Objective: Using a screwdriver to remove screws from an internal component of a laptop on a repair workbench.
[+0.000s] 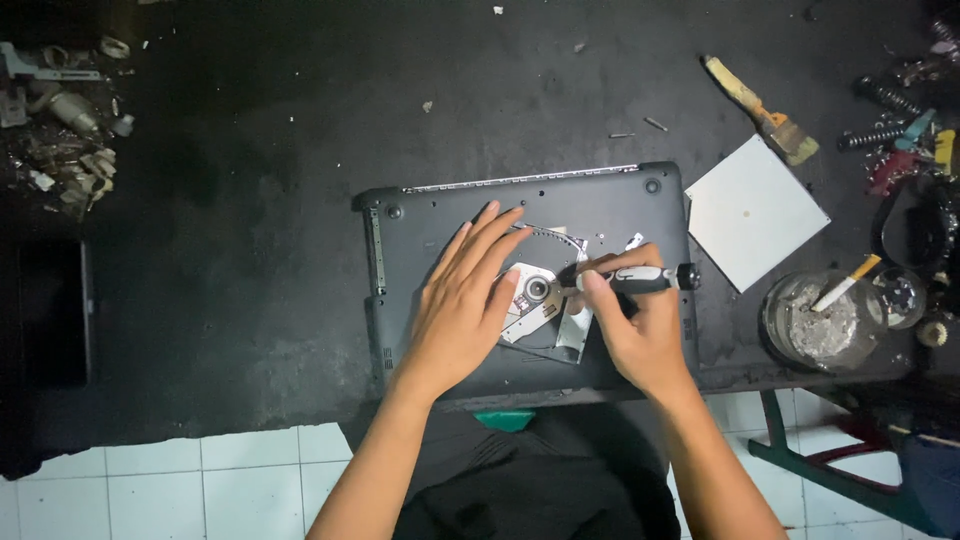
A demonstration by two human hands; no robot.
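Laptop base (610, 205) beside square silver plate (752, 211)

Left arm: bare forearm entering from the lower edge, rising slightly rightward, wrist straight.
Left hand (462, 305): palm down, flat, fingers (487, 240) extended and lightly fanned, pointing up and to the right; thumb lying along the inner side. Nothing gripped.
Right arm: bare forearm entering from the lower right, angled up and leftward, wrist bent a little inward.
Right hand (638, 318): back of hand upward, fingers curled closed around a slim black-and-silver handled tool (640, 279) held near level; thumb and forefinger pinched at its front end. Hands near, not touching.
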